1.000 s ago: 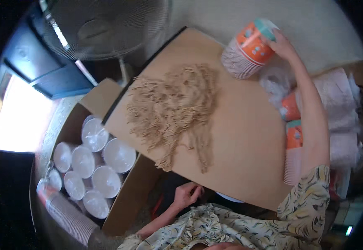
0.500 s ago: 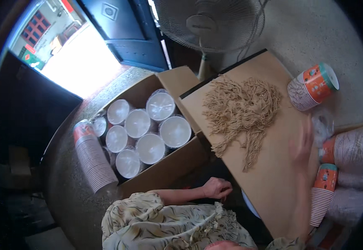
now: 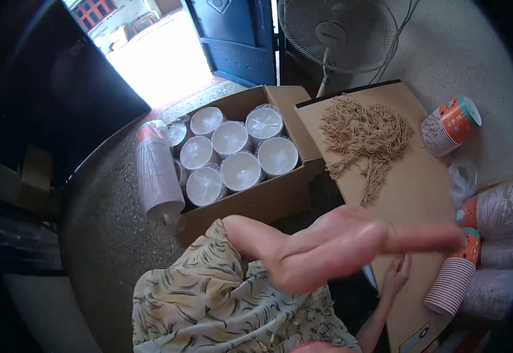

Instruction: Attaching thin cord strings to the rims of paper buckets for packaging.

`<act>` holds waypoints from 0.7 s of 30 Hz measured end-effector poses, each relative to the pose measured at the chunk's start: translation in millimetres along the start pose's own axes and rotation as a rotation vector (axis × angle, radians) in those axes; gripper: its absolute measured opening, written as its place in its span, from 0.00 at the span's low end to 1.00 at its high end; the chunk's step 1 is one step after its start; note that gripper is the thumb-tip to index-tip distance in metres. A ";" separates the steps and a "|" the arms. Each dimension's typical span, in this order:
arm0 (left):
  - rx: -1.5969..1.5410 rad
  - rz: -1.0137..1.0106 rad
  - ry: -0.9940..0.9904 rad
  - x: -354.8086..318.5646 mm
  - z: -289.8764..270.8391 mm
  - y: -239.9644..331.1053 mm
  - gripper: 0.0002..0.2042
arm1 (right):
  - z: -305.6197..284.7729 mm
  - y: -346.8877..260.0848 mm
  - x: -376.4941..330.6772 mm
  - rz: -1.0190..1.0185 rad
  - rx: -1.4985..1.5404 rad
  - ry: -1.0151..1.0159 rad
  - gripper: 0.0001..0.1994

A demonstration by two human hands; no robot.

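Note:
My left arm crosses in front of me to the right, and my left hand (image 3: 426, 238) is blurred over the board. Its fingertips end at the top of a stack of orange-and-white paper cups (image 3: 452, 287); touching or just above, I cannot tell. Lower down, my right hand (image 3: 397, 273) rests by the near edge of the brown board (image 3: 409, 220), fingers loosely apart and nothing visible in them. Part of it lies behind my left arm. A heap of tan twisted cords (image 3: 365, 138) lies on the board's far part.
An open carton (image 3: 245, 206) holds several wrapped stacks of white cups. Beside it leans a long wrapped cup stack (image 3: 159, 173). Another orange-and-green stack (image 3: 450, 125) and clear plastic (image 3: 462, 182) are at right, near more wrapped stacks (image 3: 500, 209). A fan (image 3: 333, 35) stands behind.
My left hand has swung from my lap across to the cup stack at right. My right hand has drawn back from the board's right side toward me. The view has shifted.

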State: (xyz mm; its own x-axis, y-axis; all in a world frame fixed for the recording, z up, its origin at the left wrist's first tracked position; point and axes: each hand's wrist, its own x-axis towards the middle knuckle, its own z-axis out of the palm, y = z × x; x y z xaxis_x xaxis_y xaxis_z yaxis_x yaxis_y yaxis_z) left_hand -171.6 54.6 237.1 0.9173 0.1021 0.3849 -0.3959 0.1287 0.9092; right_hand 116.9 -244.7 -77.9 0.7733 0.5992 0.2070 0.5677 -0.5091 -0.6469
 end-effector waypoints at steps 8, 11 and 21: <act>0.118 0.445 0.311 -29.8 105.8 -11.0 0.37 | 4.5 3.2 4.2 -0.179 -0.047 0.045 0.20; 0.047 0.462 0.396 -23.1 132.8 -11.8 0.33 | 4.5 9.3 -2.5 -0.138 -0.026 0.057 0.20; -0.284 0.318 -0.267 36.8 127.2 -55.4 0.46 | 4.8 -17.8 7.1 -0.069 -0.024 0.142 0.17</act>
State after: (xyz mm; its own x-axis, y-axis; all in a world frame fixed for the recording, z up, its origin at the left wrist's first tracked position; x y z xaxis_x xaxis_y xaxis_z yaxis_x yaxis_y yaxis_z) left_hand -110.3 -74.2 221.1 0.7137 -0.0711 0.6969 -0.6198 0.3993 0.6755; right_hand 110.9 -228.4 -68.4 0.7634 0.5410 0.3529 0.6261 -0.4855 -0.6101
